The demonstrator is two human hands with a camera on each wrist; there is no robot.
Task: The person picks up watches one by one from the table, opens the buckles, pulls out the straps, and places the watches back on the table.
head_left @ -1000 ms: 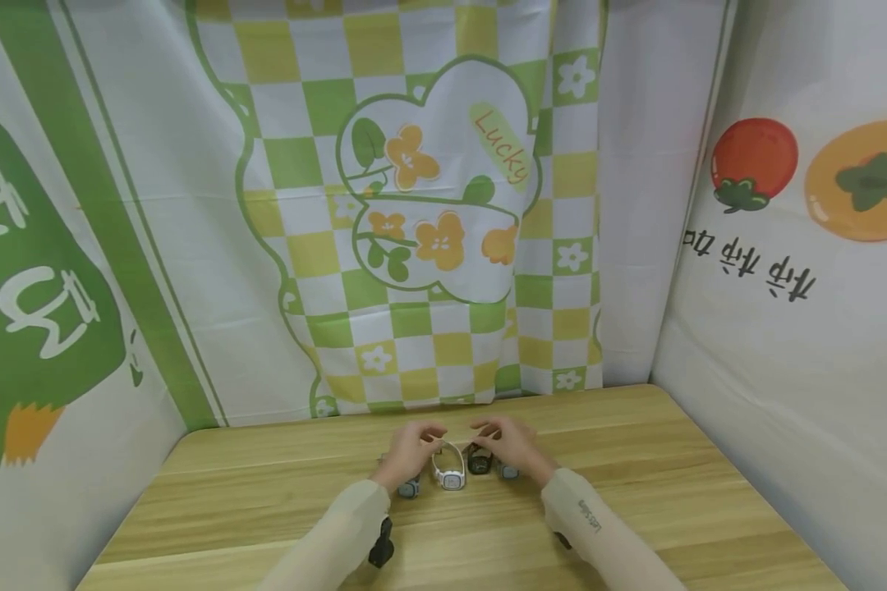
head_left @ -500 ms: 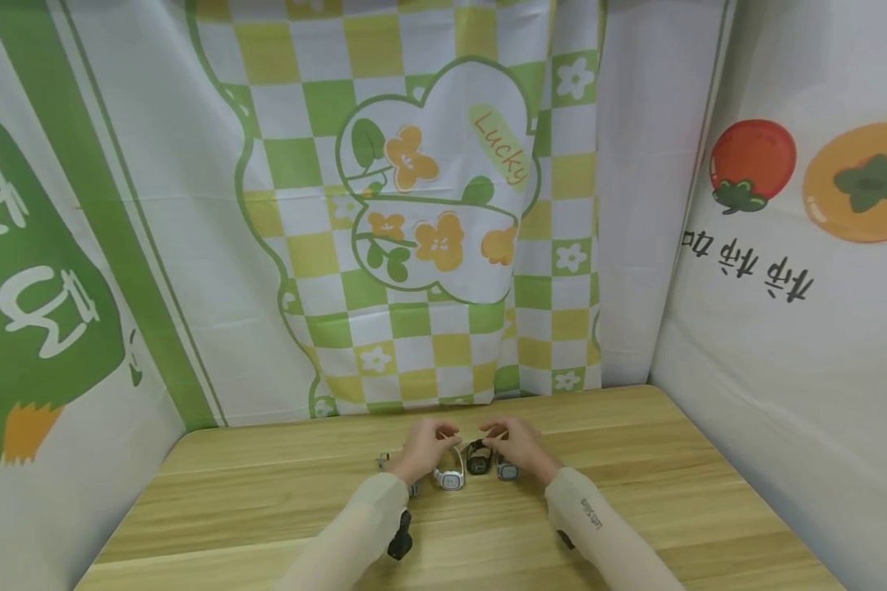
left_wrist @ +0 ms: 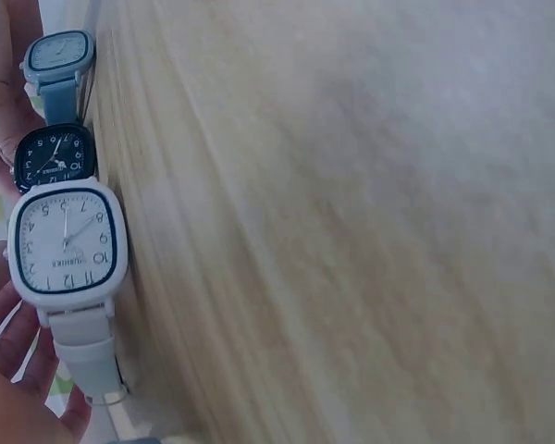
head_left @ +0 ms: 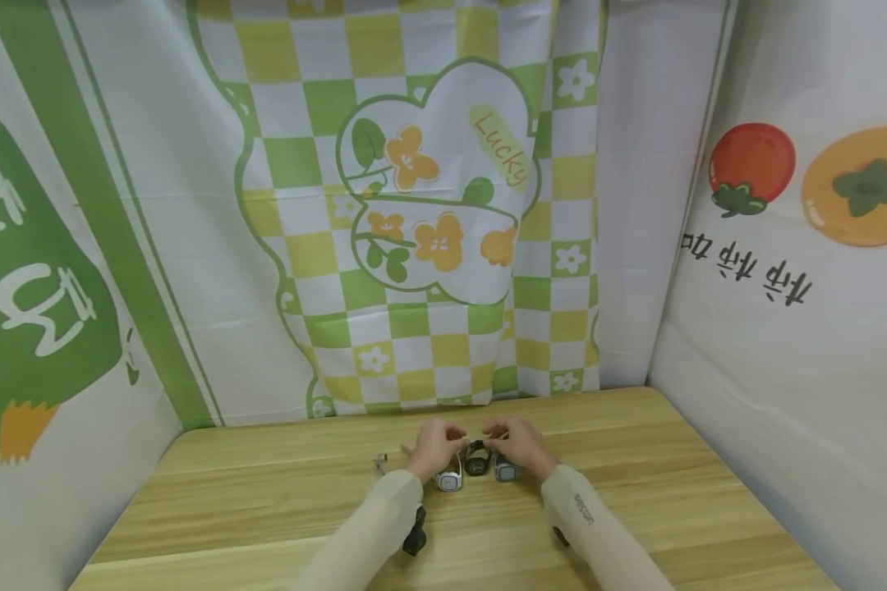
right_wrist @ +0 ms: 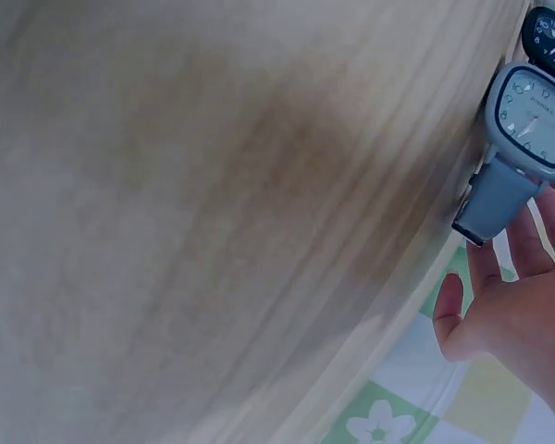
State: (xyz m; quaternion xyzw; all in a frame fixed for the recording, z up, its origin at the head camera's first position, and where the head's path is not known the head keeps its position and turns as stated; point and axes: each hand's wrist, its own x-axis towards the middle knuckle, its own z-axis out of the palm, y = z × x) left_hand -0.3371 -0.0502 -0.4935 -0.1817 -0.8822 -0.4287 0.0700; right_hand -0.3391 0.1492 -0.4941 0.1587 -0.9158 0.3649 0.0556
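A white watch (left_wrist: 67,245) stands on its side on the table, its strap looped back; my left hand (head_left: 434,447) reaches past it, several loosely bent fingers behind it. Those fingertips come close to the strap of a black watch (head_left: 477,464) in the middle. From the other side my right hand (head_left: 519,445) pinches at the top of that black strap; its thumb and index finger are outside the right wrist view. A grey-blue watch (right_wrist: 536,120) stands beneath my right hand. Whether the left fingertips hold the black strap, I cannot tell.
A further watch's strap end (head_left: 380,464) shows left of my left forearm, which hides the rest of it. The wooden table (head_left: 266,501) ends at a checkered cloth (head_left: 414,353) behind, with printed cloths at both sides.
My left hand has moved right, from the white watch's strap end towards the black watch. Its forearm now covers the leftmost watch's face. The right hand stays nearly in place.
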